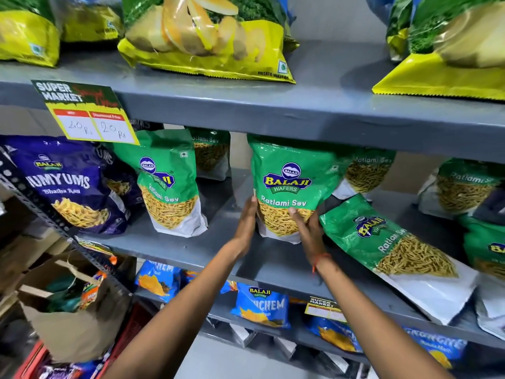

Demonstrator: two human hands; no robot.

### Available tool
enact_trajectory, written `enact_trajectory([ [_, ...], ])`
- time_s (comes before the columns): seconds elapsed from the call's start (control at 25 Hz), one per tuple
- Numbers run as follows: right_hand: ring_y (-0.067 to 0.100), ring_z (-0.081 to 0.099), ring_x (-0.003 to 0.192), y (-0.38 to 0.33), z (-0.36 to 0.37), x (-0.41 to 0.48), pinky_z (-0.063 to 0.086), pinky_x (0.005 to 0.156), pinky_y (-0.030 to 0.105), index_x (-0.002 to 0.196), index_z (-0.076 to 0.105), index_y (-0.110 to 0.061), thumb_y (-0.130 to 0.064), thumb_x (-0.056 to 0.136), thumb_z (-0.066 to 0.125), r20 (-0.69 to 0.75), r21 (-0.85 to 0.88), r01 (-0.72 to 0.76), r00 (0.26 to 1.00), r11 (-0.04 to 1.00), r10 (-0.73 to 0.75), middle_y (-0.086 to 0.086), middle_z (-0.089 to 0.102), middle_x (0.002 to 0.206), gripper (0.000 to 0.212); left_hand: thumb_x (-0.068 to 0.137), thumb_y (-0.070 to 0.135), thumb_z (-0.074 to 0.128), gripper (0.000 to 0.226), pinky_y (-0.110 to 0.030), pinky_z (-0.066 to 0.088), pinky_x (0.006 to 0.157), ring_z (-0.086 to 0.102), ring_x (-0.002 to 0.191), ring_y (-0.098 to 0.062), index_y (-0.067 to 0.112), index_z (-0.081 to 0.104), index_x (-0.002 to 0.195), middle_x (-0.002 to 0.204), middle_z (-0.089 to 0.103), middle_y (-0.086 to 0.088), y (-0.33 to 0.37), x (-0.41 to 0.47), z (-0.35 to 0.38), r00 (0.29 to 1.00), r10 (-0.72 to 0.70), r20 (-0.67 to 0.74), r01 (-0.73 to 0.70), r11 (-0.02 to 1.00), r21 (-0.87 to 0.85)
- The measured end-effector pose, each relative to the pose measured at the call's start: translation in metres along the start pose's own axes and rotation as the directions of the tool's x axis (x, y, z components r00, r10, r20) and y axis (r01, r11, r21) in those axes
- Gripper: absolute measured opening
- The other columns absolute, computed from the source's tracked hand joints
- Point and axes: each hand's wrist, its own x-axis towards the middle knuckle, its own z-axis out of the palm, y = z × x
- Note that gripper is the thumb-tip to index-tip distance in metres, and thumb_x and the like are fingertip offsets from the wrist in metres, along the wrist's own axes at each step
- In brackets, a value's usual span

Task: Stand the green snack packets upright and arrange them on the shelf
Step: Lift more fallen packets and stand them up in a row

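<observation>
A green Ratlami Sev packet (287,184) stands upright in the middle of the grey middle shelf (191,250). My left hand (246,222) presses flat against its lower left edge, and my right hand (307,231) grips its lower right corner. Another green packet (166,181) stands upright to the left. To the right a green packet (388,247) lies on its back, its bottom hanging over the shelf's front edge. More green packets stand behind at the back (210,151) (369,170) and at the far right (464,187).
Dark blue Yumyums packets (62,181) fill the shelf's left end. A yellow price tag (90,116) hangs from the upper shelf, which carries yellow-green wafer bags (207,36). Blue packets (262,305) sit on the lower shelf. A brown paper bag (73,321) stands at the lower left.
</observation>
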Motion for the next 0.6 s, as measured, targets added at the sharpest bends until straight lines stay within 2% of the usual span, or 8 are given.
enact_trajectory([
  [0.08, 0.012, 0.057, 0.115, 0.005, -0.001, -0.003, 0.045, 0.098, 0.023, 0.135, 0.032, -0.019, -0.009, 0.086, 0.062, 0.045, -0.038, 0.008, 0.999, 0.999, -0.006, 0.005, 0.055, 0.130, 0.058, 0.097, 0.047, 0.027, 0.047, -0.050, 0.032, 0.113, 0.045, 0.131, -0.024, 0.023, 0.042, 0.134, 0.143, 0.048, -0.007, -0.007, -0.003, 0.002, 0.999, -0.036, 0.017, 0.036, 0.999, -0.020],
  [0.12, 0.016, 0.057, 0.113, 0.004, 0.001, -0.004, 0.046, 0.093, 0.020, 0.134, 0.032, -0.014, -0.005, 0.083, 0.064, 0.061, -0.063, 0.000, 0.998, 0.998, 0.004, 0.009, 0.055, 0.129, 0.061, 0.096, 0.049, 0.026, 0.050, -0.051, 0.031, 0.114, 0.045, 0.131, -0.025, 0.023, 0.042, 0.136, 0.143, 0.048, -0.008, -0.006, -0.002, 0.001, 0.999, -0.050, 0.016, 0.050, 0.998, -0.026],
  [0.24, 0.011, 0.058, 0.103, 0.001, 0.006, -0.008, 0.045, 0.076, 0.001, 0.134, 0.031, -0.008, -0.015, 0.070, 0.064, 0.059, -0.120, 0.003, 0.998, 0.993, 0.004, 0.013, 0.055, 0.125, 0.072, 0.095, 0.052, 0.024, 0.053, -0.050, 0.031, 0.114, 0.047, 0.129, -0.024, 0.022, 0.044, 0.135, 0.142, 0.049, -0.007, -0.001, -0.001, -0.005, 0.996, -0.085, 0.007, 0.085, 0.996, 0.011],
  [0.32, 0.017, 0.055, 0.110, 0.003, 0.010, -0.010, 0.045, 0.084, 0.007, 0.135, 0.030, -0.010, -0.018, 0.068, 0.063, 0.070, -0.139, 0.001, 0.997, 0.990, 0.008, 0.012, 0.053, 0.128, 0.075, 0.096, 0.051, 0.022, 0.054, -0.049, 0.031, 0.115, 0.046, 0.129, -0.022, 0.021, 0.042, 0.136, 0.143, 0.048, -0.008, -0.001, -0.005, -0.012, 0.996, -0.093, -0.001, 0.093, 0.996, 0.020],
  [0.44, 0.025, 0.050, 0.122, 0.007, 0.017, -0.016, 0.041, 0.098, 0.030, 0.135, 0.030, -0.010, -0.011, 0.073, 0.067, 0.092, -0.146, -0.029, 0.995, 0.989, 0.043, 0.014, 0.051, 0.132, 0.072, 0.097, 0.050, 0.022, 0.052, -0.044, 0.033, 0.114, 0.047, 0.127, -0.021, 0.021, 0.043, 0.135, 0.144, 0.047, -0.008, 0.000, -0.015, -0.019, 0.995, -0.094, -0.028, 0.094, 0.996, -0.006],
  [0.6, 0.024, 0.049, 0.124, 0.012, 0.021, -0.022, 0.039, 0.098, 0.028, 0.134, 0.029, -0.011, 0.002, 0.080, 0.063, 0.096, -0.174, -0.047, 0.993, 0.984, 0.065, 0.013, 0.051, 0.134, 0.066, 0.098, 0.045, 0.022, 0.043, -0.046, 0.033, 0.113, 0.047, 0.128, -0.022, 0.026, 0.041, 0.131, 0.143, 0.047, -0.007, -0.004, -0.027, -0.026, 0.999, -0.025, -0.026, 0.024, 0.999, -0.037],
])
